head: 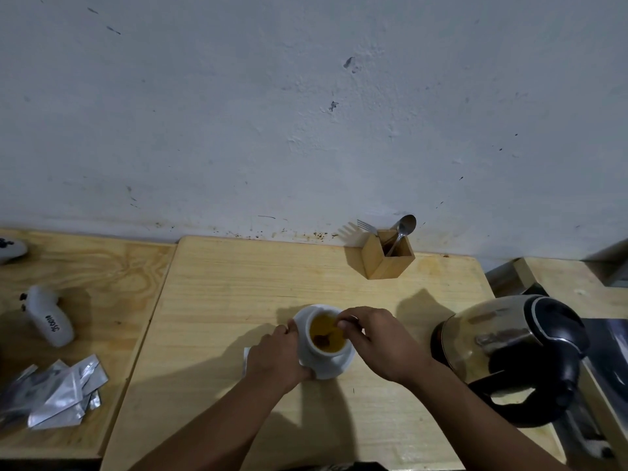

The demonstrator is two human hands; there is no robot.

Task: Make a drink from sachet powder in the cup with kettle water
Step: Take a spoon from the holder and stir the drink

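Home kitchen corner: kettle [509,351], cutlery holder [385,254], wooden table [238,283].

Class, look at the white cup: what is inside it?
The white cup holds yellow-brown liquid with a dark clump and a spoon held by the right hand. The liquid and the hand hide the cup's bottom and the spoon's handle.

Left hand [277,356] steadying cup [316,348], right hand [377,345] pinching spoon [331,334] inside

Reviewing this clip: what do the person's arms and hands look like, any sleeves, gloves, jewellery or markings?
Both forearms are bare up to the frame's bottom edge, with no sleeves in view. The left hand and right hand are ungloved. No watch, rings, bracelets or markings show.
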